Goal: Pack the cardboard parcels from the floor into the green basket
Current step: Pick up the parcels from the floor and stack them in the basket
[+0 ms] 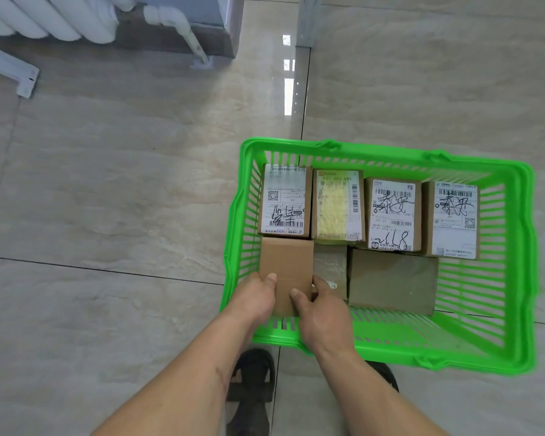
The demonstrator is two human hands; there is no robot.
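Note:
The green basket (516,247) stands on the tiled floor at the right. Several labelled cardboard parcels (390,215) lie in a row along its far side. Nearer to me lie a taped parcel (329,262) and a plain brown one (390,278). In the basket's near left corner sits a plain cardboard parcel (285,262). My left hand (255,297) grips its left edge and my right hand (321,313) grips its right edge, thumbs on top.
A white radiator (44,17) with a pipe (189,36) runs along the wall at the top left, above a white bracket (19,73). My sandalled feet (252,391) stand just below the basket. Beige floor tiles spread to the left.

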